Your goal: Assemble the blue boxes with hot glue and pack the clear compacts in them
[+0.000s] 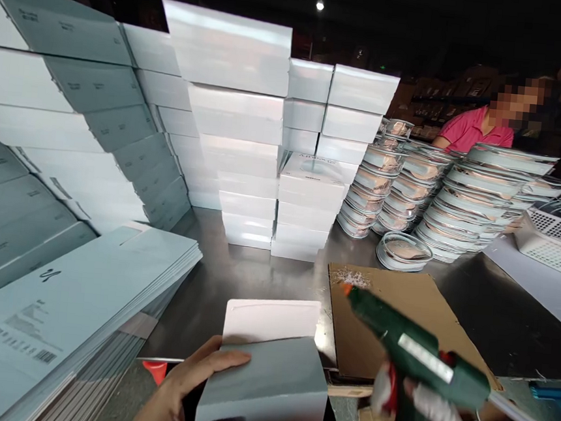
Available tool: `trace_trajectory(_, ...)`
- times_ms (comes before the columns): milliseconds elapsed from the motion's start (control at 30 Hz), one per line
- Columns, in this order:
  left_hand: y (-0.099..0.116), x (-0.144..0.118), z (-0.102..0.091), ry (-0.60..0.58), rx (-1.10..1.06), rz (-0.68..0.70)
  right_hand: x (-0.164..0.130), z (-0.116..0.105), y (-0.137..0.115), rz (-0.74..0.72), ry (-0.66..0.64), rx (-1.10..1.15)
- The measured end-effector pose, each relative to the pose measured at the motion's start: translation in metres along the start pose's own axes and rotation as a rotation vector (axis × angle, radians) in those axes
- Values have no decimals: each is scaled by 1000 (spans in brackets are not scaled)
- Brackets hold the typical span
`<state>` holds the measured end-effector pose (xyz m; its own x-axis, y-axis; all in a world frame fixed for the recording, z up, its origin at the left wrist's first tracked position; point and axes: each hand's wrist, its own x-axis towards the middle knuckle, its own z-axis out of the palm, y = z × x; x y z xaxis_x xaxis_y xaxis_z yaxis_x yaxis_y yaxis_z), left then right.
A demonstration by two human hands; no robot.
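— Two hands in view; what have they got?

— My left hand (181, 392) grips a grey box (265, 386) by its near left edge, fingers spread over the front face. The box stands at the near edge of the steel surface (225, 278), its white flap (271, 320) raised open behind. My right hand (432, 417), in a white glove, is wrapped around the handle of a green glue gun (413, 353), nozzle aimed up and left, over a cardboard sheet (399, 312).

— And around them?

— A fan of flat grey cartons (70, 303) on the left. Stacks of closed white boxes (252, 136) behind. Stacks of round clear-lidded trays (420, 190) on the right, one single tray (403, 251) beside them. A white slotted basket (557, 238) far right. One person in a pink shirt (469, 129) beyond the trays.
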<state>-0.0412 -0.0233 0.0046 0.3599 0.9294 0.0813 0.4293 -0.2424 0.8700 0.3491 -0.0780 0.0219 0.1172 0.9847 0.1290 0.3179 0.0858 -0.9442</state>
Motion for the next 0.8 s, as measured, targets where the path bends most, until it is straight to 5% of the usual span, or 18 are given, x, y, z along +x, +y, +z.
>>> trace_trajectory(100,-6,0,-6,-120,-78,-22,15,-24,-7,131,133,-69)
trace_trajectory(267,-3,-2,-6,-113,-101,-133,9,-45,-22,192,250,-315)
trace_trajectory(400,2,2,0,-163,-137,-121,-1,12,-35,36,81,-114)
trace_trajectory(567,10,-1,27,85,-403,-33,6,89,-38,-165,-252,30)
trace_trajectory(700,14,0,42,265,-739,91,6,88,-27,-235,-338,17)
trace_trajectory(800,13,4,37,181,-642,237,6,76,-23,-387,-417,-54)
